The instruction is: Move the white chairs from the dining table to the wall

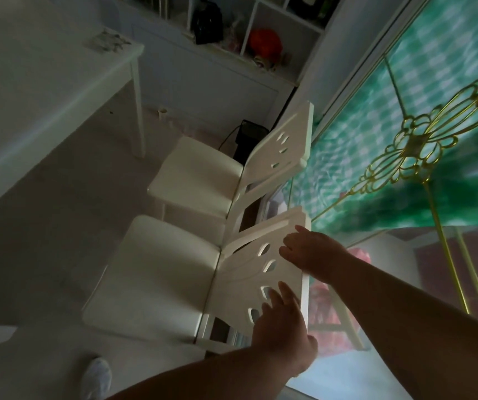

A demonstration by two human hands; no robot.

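Two white chairs stand side by side with their backs against the green patterned glass wall [376,157]. The far chair [197,174] stands by itself. Both my hands are on the backrest of the near chair [157,272]. My right hand [312,252] reaches over the upper part of the backrest's top edge, fingers on its front face. My left hand [284,327] holds the lower part of that edge, fingers spread over the cut-out holes and thumb behind. The white dining table [44,82] is at the upper left, apart from both chairs.
A white shelf unit [260,33] with a black bag and an orange object fills the back wall. A black box with a cable [249,134] sits on the floor behind the far chair. My foot in a white shoe [96,376] is at the bottom left. Open floor lies between table and chairs.
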